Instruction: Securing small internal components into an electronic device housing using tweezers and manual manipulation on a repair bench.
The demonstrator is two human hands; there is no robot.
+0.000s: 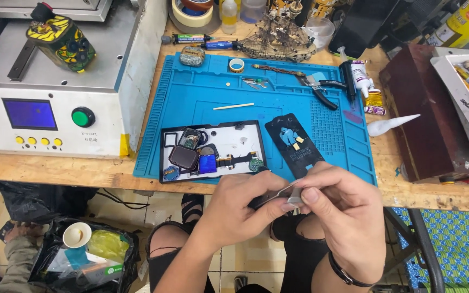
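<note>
Workbench edge, hands [294, 209] pinching tweezers [278, 195]

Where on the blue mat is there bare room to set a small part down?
Bare patches on the blue mat: its left half, above the white tray and left of the wooden stick; also between stick and dark phone panel. Crowded: the tray and the mat's top right around the pliers.

I count two hands of mine, left [238, 209] and right [343, 217], one blue silicone work mat [202, 97], one white parts tray [229, 138], one thin wooden stick [233, 106] and two tape rolls [236, 65].
</note>
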